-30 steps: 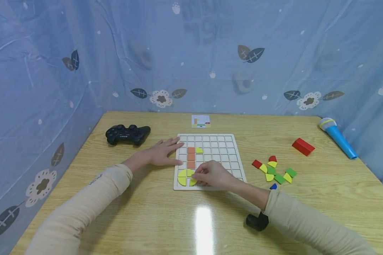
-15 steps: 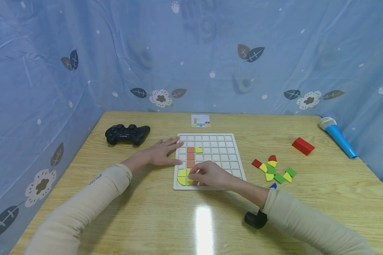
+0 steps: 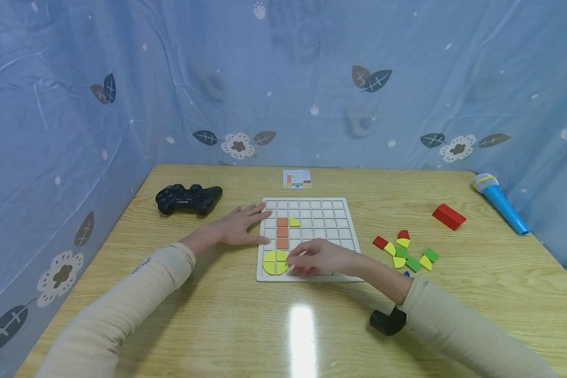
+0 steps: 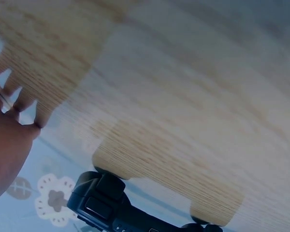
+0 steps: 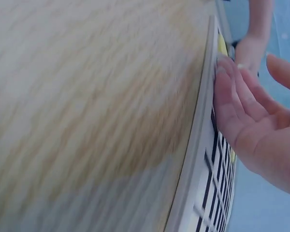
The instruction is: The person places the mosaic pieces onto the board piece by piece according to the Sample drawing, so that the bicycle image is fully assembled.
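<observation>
I've got the grid board (image 3: pixel 312 210) mid-frame on the table (image 3: pixel 217 325), and my left hand (image 3: pixel 238 227) lies flat at its left edge, fingers straight and slightly spread, steadying it. My right hand (image 3: pixel 318 257) sits low on the board's bottom rows, fingers relaxed and close together, tips resting just right of the yellow circle (image 3: pixel 275 262) made of quarter pieces; I see nothing pinched. That circle looks complete, with the orange column (image 3: pixel 282 232) above it and one yellow quarter (image 3: pixel 294 222) beside the top. I judge one placement is just settled. Next I'd reach for the loose pieces (image 3: pixel 406 252) at right of centre and check the pattern card (image 3: pixel 297 179) above the board. The controller (image 3: pixel 188 198), red block (image 3: pixel 448 217) and blue microphone (image 3: pixel 498 203) sit aside.
</observation>
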`<move>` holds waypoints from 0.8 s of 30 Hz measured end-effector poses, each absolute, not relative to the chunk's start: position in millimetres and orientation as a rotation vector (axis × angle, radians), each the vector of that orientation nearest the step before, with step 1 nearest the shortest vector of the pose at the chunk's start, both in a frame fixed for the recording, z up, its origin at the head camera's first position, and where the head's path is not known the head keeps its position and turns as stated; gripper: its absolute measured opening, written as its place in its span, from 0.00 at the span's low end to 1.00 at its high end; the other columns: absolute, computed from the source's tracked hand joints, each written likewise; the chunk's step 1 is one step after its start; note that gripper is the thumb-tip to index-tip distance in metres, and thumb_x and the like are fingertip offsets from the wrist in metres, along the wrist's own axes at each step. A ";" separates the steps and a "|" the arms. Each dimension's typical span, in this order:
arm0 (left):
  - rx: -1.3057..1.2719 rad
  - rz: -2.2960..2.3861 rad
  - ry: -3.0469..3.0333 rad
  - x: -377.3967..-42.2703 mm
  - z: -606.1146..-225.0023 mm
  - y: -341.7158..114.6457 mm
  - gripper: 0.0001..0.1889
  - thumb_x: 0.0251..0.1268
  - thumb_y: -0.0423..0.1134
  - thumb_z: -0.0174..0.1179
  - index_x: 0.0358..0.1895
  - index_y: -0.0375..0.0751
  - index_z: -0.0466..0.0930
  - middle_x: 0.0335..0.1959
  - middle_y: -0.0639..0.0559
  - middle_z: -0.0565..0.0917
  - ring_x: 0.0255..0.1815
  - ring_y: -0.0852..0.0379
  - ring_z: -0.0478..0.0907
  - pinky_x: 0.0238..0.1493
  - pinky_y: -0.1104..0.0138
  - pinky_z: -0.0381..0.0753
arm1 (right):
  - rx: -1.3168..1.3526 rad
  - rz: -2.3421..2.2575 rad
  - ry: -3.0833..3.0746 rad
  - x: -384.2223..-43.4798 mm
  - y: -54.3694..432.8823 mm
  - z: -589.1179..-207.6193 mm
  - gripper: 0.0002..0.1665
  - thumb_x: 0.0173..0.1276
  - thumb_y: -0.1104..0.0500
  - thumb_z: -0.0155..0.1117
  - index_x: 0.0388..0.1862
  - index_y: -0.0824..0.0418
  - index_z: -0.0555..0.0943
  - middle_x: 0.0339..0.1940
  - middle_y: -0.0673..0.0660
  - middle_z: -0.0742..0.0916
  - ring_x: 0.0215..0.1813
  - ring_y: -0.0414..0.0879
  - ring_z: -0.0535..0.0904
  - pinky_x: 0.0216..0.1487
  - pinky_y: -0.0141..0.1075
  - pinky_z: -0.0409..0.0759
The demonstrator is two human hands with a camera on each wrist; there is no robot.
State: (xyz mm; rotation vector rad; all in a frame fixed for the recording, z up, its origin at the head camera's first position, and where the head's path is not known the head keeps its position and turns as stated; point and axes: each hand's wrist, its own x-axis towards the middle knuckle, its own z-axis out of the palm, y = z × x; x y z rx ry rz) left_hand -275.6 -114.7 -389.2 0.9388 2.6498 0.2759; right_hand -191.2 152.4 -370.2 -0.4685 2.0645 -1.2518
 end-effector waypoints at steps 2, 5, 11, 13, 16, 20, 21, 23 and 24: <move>0.938 0.278 2.647 -275.3 -389.0 -114.8 0.45 0.63 0.71 0.46 0.78 0.55 0.42 0.77 0.51 0.37 0.76 0.48 0.34 0.71 0.47 0.33 | -0.453 -1.269 2.022 -192.4 160.2 -369.8 0.22 0.71 0.49 0.59 0.54 0.64 0.79 0.40 0.56 0.86 0.42 0.48 0.81 0.46 0.38 0.80; 0.947 0.286 2.644 -275.5 -389.0 -115.4 0.45 0.63 0.70 0.46 0.78 0.54 0.42 0.77 0.51 0.37 0.76 0.48 0.35 0.71 0.47 0.33 | -0.432 -1.291 1.986 -195.0 172.0 -370.0 0.24 0.71 0.49 0.59 0.56 0.65 0.77 0.42 0.57 0.86 0.43 0.50 0.81 0.47 0.39 0.80; 0.970 0.300 2.640 -275.2 -388.3 -116.2 0.45 0.63 0.70 0.46 0.78 0.53 0.42 0.77 0.50 0.37 0.76 0.47 0.35 0.70 0.46 0.33 | -0.424 -1.372 1.918 -203.3 198.9 -373.4 0.24 0.72 0.54 0.58 0.59 0.69 0.74 0.45 0.61 0.85 0.44 0.51 0.81 0.49 0.40 0.80; 0.971 0.299 2.638 -274.9 -387.9 -116.0 0.45 0.64 0.70 0.46 0.78 0.54 0.42 0.77 0.50 0.37 0.76 0.47 0.34 0.70 0.47 0.33 | -0.415 -1.418 1.891 -205.8 208.8 -374.3 0.24 0.72 0.56 0.57 0.61 0.71 0.72 0.45 0.63 0.84 0.44 0.51 0.82 0.50 0.41 0.79; 0.970 0.306 2.639 -274.7 -387.7 -115.6 0.45 0.64 0.69 0.46 0.78 0.53 0.43 0.77 0.50 0.37 0.76 0.47 0.34 0.70 0.47 0.33 | -0.377 -1.487 1.854 -209.7 224.8 -375.2 0.25 0.74 0.58 0.55 0.62 0.74 0.69 0.46 0.63 0.84 0.46 0.50 0.82 0.51 0.41 0.79; 0.963 0.308 2.641 -275.4 -388.2 -115.2 0.44 0.64 0.69 0.46 0.78 0.54 0.43 0.77 0.50 0.37 0.76 0.48 0.34 0.71 0.47 0.33 | -0.316 -1.573 1.822 -215.0 246.8 -374.1 0.27 0.77 0.58 0.50 0.64 0.77 0.64 0.49 0.64 0.83 0.49 0.50 0.82 0.53 0.41 0.78; 0.962 0.308 2.641 -275.4 -388.1 -115.2 0.44 0.64 0.69 0.46 0.78 0.54 0.43 0.77 0.50 0.37 0.76 0.48 0.34 0.71 0.47 0.33 | -0.300 -1.596 1.811 -216.0 251.8 -373.2 0.27 0.77 0.58 0.49 0.65 0.78 0.63 0.50 0.64 0.83 0.49 0.49 0.82 0.54 0.42 0.77; 0.959 0.310 2.640 -275.1 -388.0 -115.3 0.44 0.64 0.69 0.46 0.77 0.54 0.43 0.77 0.50 0.37 0.76 0.48 0.34 0.71 0.47 0.33 | -0.283 -1.636 1.797 -217.4 262.3 -371.5 0.28 0.77 0.60 0.48 0.67 0.79 0.60 0.51 0.65 0.83 0.49 0.49 0.81 0.55 0.42 0.76; 0.959 0.311 2.639 -275.0 -388.1 -115.5 0.45 0.64 0.69 0.46 0.77 0.53 0.43 0.77 0.50 0.37 0.76 0.48 0.34 0.70 0.47 0.33 | -0.284 -1.657 1.796 -217.9 267.7 -371.1 0.29 0.78 0.60 0.47 0.67 0.80 0.59 0.52 0.65 0.82 0.49 0.50 0.81 0.56 0.43 0.76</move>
